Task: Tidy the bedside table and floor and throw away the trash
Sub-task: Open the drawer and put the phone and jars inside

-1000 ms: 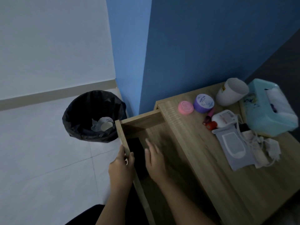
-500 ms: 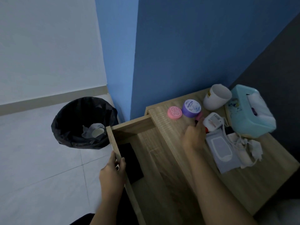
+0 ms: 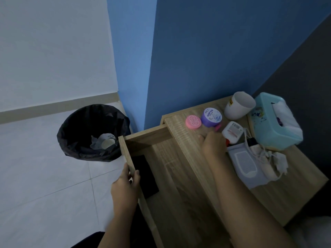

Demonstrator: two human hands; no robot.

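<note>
Bedside table [image 3: 180, 138], mid-tidy: the person's right hand [image 3: 213, 145] rests on its top among the small clutter, knuckles up. Its fingers are curled under and hidden, so it cannot be told whether they pinch anything. Around them sit a small red item [image 3: 227, 141], a white device [image 3: 232, 131], a pink tin [image 3: 193, 122] and a purple jar [image 3: 211, 116]. The left hand [image 3: 125, 183] grips the front panel of the open drawer [image 3: 148, 136], thumb inside, fingers outside. A flat black object [image 3: 144, 174] lies within.

The step in hand appears to be moving small items from the top into the drawer. The next move calls for a sure pinch on one piece and a short carry leftward. A grey pouch [image 3: 245, 165], tangled white cable [image 3: 263, 154] and crumpled tissue [image 3: 281, 161] crowd the right side. A white cup [image 3: 239, 105] and teal tissue box [image 3: 274, 127] stand behind. The black-lined bin [image 3: 80, 144], paper already inside, stands on the floor near the drawer.
</note>
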